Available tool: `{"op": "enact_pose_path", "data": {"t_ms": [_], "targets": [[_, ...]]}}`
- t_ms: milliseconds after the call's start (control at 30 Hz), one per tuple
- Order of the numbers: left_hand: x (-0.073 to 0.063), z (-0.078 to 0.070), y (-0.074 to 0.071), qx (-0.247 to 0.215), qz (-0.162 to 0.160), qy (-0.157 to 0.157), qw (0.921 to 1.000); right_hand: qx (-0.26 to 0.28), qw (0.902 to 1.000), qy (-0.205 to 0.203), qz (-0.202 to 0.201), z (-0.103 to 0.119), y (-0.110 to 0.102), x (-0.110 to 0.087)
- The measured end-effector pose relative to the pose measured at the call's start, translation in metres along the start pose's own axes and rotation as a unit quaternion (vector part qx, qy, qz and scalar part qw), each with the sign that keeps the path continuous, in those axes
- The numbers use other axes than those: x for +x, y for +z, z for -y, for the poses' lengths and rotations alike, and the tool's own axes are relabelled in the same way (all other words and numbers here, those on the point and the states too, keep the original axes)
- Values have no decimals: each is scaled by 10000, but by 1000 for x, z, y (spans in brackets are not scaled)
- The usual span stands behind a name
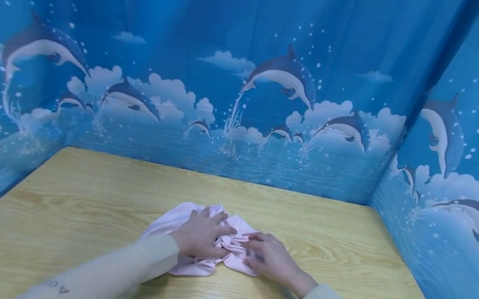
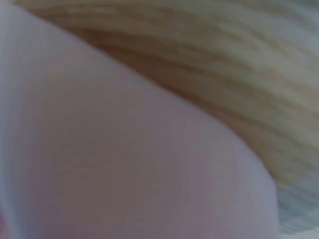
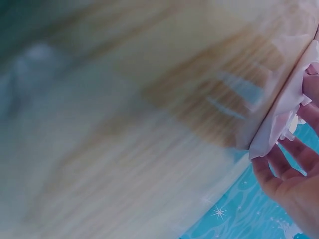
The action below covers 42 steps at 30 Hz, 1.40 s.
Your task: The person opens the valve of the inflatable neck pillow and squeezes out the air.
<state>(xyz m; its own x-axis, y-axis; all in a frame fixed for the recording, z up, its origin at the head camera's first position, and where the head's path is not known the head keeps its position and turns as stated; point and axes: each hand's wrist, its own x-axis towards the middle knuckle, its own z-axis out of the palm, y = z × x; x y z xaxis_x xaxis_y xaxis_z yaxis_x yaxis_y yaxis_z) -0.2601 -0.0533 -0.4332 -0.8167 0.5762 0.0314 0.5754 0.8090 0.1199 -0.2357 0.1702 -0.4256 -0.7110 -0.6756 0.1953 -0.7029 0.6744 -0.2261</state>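
Observation:
A crumpled pale pink cloth (image 1: 166, 219) lies on the wooden table, bunched into folds near the middle. My left hand (image 1: 202, 234) rests on top of it with the fingers spread over the folds. At the right edge of the cloth, my right hand (image 1: 270, 259) holds the fabric with bent fingers and thumb. The right wrist view shows its fingertips against the edge of the cloth (image 3: 271, 132), with part of the other hand just above. A blurred pale surface (image 2: 124, 149) fills most of the left wrist view and hides the left fingers.
The wood-grain table (image 1: 79, 212) extends around the cloth on all sides. A blue curtain (image 1: 195, 19) printed with dolphins, clouds and waves encloses the table at the back, left and right. Light glares off the table's near part.

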Motion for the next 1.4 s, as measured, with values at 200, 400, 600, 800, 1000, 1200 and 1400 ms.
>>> {"op": "enact_pose_path", "data": {"t_ms": [200, 400, 600, 800, 1000, 1200, 1400], "targets": [[-1, -2, -1, 120, 74, -48, 9999, 40, 10000, 28, 23, -1, 0, 0], [-4, -3, -1, 89, 37, -24, 10000, 24, 10000, -5, 31, -2, -1, -2], [-4, -5, 1, -21, -160, -136, 9998, -15, 10000, -29, 50, -2, -1, -1], [-1, -6, 3, 165, -230, -249, 9993, 79, 10000, 9, 22, -2, -1, 0], [0, -7, 2, 278, -155, -309, 9990, 227, 9997, 124, -6, -3, 0, 0], [0, -10, -1, 364, -124, -368, 9986, 394, 9990, 203, -54, -3, 0, -1], [-1, -13, -2, 430, -110, -408, 9982, 359, 9990, 250, 135, -5, 0, -5]]}}
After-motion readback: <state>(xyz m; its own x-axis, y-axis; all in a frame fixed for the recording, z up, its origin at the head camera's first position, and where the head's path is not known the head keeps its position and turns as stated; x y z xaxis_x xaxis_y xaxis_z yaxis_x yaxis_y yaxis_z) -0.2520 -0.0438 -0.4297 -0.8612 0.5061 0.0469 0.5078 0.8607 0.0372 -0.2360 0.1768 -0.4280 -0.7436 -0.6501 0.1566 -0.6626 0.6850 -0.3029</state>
